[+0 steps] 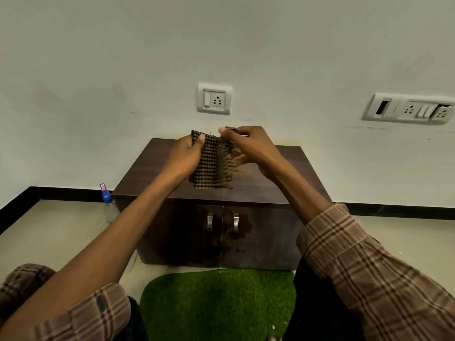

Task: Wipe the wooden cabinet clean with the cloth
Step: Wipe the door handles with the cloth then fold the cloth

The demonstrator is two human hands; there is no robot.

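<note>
A low dark wooden cabinet with two doors and metal handles stands against the wall. Above its top I hold a brown checked cloth upright with both hands. My left hand grips the cloth's left edge, thumb on its upper corner. My right hand pinches the cloth's right upper edge, where the fabric looks blurred and folded. The cloth's lower edge hangs just over the cabinet top.
A blue-capped bottle stands on the floor left of the cabinet. A green grass-like mat lies in front of it. Wall sockets sit above the cabinet, with a second socket panel to the right. My knees flank the mat.
</note>
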